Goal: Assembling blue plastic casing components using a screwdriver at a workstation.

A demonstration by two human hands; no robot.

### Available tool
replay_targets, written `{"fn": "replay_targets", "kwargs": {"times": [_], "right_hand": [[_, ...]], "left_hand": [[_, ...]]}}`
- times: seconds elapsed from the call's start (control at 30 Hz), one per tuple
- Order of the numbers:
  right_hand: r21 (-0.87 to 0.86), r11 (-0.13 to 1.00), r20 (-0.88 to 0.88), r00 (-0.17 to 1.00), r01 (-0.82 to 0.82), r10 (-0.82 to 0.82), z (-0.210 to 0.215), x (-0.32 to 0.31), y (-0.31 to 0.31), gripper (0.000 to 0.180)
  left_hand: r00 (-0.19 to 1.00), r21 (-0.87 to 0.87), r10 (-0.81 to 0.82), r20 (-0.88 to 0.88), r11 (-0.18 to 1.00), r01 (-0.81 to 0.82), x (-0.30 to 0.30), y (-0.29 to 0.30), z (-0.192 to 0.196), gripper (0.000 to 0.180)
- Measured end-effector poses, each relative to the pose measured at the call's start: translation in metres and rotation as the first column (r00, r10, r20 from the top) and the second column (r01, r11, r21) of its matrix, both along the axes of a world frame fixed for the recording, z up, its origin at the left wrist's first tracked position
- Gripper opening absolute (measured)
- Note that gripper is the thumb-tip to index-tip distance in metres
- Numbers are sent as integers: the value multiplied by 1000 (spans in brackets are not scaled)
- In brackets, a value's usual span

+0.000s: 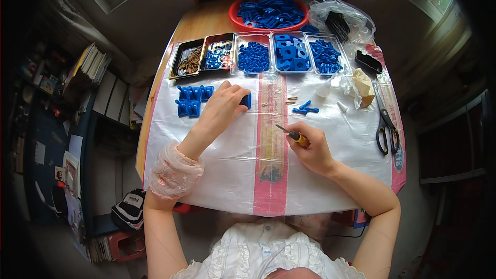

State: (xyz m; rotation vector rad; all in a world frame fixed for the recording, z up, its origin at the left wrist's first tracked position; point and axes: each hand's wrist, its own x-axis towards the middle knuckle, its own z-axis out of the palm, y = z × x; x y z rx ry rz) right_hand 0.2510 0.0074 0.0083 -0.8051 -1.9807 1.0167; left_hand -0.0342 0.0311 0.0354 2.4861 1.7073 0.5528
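My left hand (223, 107) is closed on a blue plastic block (247, 101) at its fingertips, and the hand covers part of it. Just left of that hand, several blue plastic assemblies (190, 94) with upright levers stand in two rows. In my right hand (314, 149) is a screwdriver (298, 138) with a yellow and black handle, its metal tip pointing up and left, apart from the block. Between and beyond the hands lie small pale pieces (265, 104), brass-coloured pins (292, 100) and several loose blue levers (306, 109).
Along the far side stand trays of brass screws (191, 62), small metal pieces (218, 58) and blue parts (253, 58). Behind them is a red basin (233, 19) heaped with blue parts. Black-handled scissors (385, 133), a white nozzle (342, 106) and crumpled paper (361, 89) lie at the right.
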Motion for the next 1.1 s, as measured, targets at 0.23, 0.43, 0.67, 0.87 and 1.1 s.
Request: {"fn": "replay_targets", "kwargs": {"times": [0.23,0.43,0.67,0.87,1.1], "right_hand": [[25,987,59,985,161,-163,2,6,7,15],[225,911,282,872,346,-400,19,18,38,9],[323,907,291,884,270,-367,-4,22,51,17],[309,917,356,864,252,-357,-4,18,47,17],[279,935,360,878,220,-315,-2,14,41,12]], "left_hand": [[987,-107,-129,96,984,139,6,-32,4,41],[936,-129,-283,211,941,314,10,-50,11,43],[963,-235,-69,261,963,133,11,-58,22,46],[943,-285,-50,330,947,150,12,-55,18,43],[899,-286,-56,435,938,197,17,-41,5,35]]}}
